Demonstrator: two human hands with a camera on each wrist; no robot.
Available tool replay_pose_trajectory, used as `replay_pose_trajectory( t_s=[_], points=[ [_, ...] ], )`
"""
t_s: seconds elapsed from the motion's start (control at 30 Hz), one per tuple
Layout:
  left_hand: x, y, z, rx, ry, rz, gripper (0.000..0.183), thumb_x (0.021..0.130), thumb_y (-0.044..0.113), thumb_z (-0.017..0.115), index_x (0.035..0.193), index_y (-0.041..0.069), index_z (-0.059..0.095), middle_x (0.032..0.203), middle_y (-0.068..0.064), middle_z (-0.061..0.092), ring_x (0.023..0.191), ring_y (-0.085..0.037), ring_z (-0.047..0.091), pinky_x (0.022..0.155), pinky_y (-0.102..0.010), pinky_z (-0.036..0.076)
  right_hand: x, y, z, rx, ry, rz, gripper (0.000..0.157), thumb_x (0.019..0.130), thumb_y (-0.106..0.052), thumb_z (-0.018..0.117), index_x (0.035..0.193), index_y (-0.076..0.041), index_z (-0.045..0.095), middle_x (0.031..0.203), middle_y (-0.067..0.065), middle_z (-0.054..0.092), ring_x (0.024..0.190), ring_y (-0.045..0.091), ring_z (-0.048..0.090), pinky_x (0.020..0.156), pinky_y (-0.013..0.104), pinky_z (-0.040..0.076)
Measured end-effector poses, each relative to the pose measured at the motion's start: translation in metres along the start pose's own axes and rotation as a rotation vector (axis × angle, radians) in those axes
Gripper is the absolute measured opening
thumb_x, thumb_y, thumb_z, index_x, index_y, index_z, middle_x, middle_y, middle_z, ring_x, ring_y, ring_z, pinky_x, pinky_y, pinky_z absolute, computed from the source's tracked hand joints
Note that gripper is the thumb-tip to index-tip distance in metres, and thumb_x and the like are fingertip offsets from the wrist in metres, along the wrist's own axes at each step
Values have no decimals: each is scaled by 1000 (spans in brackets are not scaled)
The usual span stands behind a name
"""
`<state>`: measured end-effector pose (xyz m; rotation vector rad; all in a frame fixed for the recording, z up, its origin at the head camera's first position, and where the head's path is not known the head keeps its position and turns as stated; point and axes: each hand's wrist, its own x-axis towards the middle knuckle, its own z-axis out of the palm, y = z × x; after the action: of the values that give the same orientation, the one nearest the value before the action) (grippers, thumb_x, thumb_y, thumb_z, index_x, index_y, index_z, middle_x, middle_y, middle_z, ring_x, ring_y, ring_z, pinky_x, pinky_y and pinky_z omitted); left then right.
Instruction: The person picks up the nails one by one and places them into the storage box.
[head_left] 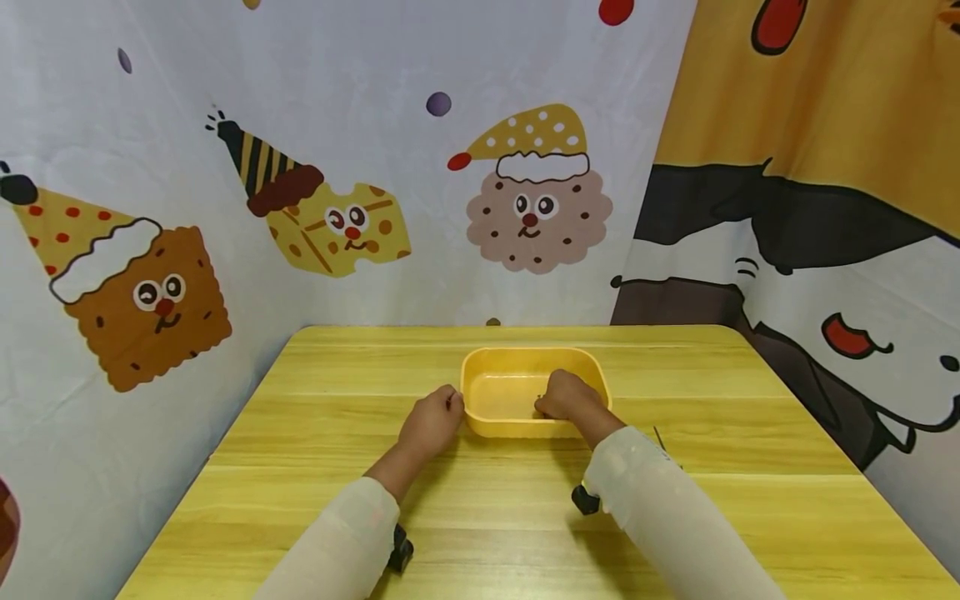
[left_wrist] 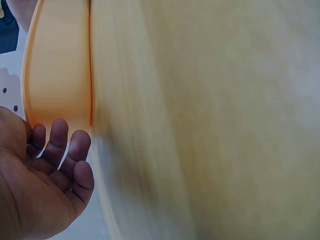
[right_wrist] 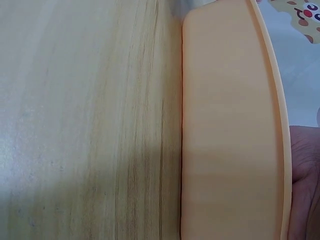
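Note:
A shallow yellow plastic basin (head_left: 498,428) with rounded corners stands on the wooden table. At its left end, my left hand (head_left: 433,419) holds the rim with curled fingers. In the left wrist view those fingers (left_wrist: 59,132) bend against the basin's outer wall (left_wrist: 60,65). My right hand (head_left: 567,394) reaches over the near rim into the basin's right half, fingers pointing down. Tiny dark specks show beside its fingertips; I cannot tell whether it grips them. In the right wrist view the basin wall (right_wrist: 230,120) hides most of the right hand (right_wrist: 304,180).
The wood-grain table (head_left: 480,517) reaches back to a white cloth backdrop (head_left: 360,67) with cartoon snacks. A yellow and black-and-white cartoon cloth (head_left: 795,117) hangs at the right. A black wrist device (head_left: 586,500) shows under the right sleeve, another (head_left: 401,550) by the left.

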<state>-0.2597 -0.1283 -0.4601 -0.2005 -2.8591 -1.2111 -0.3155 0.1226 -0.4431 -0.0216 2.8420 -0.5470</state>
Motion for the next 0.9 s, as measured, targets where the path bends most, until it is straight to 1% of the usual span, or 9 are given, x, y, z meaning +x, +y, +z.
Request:
replay_pose_trajectory(
  t_s=[0.23, 0.37, 0.5, 0.6, 0.7, 0.83, 0.9],
  points=[
    [1, -2, 1, -1, -3, -1, 31, 111, 30, 43, 88, 13, 55, 68, -2, 49, 56, -18, 42, 56, -32, 36, 2, 1, 1, -11, 4, -1, 38, 91, -27, 71, 57, -15, 58, 55, -1, 40, 52, 18, 41, 54, 36, 37],
    [1, -2, 1, -5, -4, 6, 31, 111, 29, 42, 88, 13, 55, 69, -2, 51, 56, -18, 43, 55, -32, 36, 0, -1, -1, 5, 9, 5, 36, 87, -25, 74, 56, -15, 58, 53, -1, 39, 51, 18, 38, 52, 35, 35],
    [2, -2, 2, 7, 1, 14, 31, 111, 28, 42, 87, 13, 55, 69, -2, 51, 56, -17, 43, 54, -32, 36, -4, -2, -4, 29, 13, 5, 30, 85, -23, 76, 59, -12, 65, 51, -1, 42, 49, 17, 37, 49, 34, 33],
    [2, -2, 2, 15, 3, 8, 31, 111, 29, 42, 87, 14, 55, 68, -2, 50, 56, -17, 43, 55, -32, 36, -6, -2, -7, 33, 4, -5, 27, 88, -23, 73, 65, -8, 72, 52, 0, 48, 48, 17, 40, 49, 33, 34],
    [2, -2, 1, 13, 1, 3, 32, 111, 30, 42, 87, 14, 55, 68, -2, 51, 56, -17, 43, 55, -32, 36, -8, -3, -9, 34, -1, -11, 29, 93, -23, 69, 70, -6, 75, 54, 1, 55, 49, 17, 44, 51, 34, 37],
    [2, 0, 0, 2, -4, 0, 32, 111, 29, 42, 87, 13, 56, 68, -3, 51, 55, -18, 42, 55, -32, 36, -9, -3, -12, 39, -9, -12, 35, 98, -22, 63, 69, -7, 74, 54, 2, 53, 48, 18, 45, 52, 35, 39],
    [2, 1, 0, 1, -7, -5, 31, 111, 29, 42, 88, 13, 56, 67, -3, 50, 55, -18, 42, 55, -32, 36, -10, -3, -14, 44, -7, -18, 37, 98, -22, 62, 65, -8, 71, 52, 2, 49, 46, 18, 42, 51, 35, 38]
  ],
)
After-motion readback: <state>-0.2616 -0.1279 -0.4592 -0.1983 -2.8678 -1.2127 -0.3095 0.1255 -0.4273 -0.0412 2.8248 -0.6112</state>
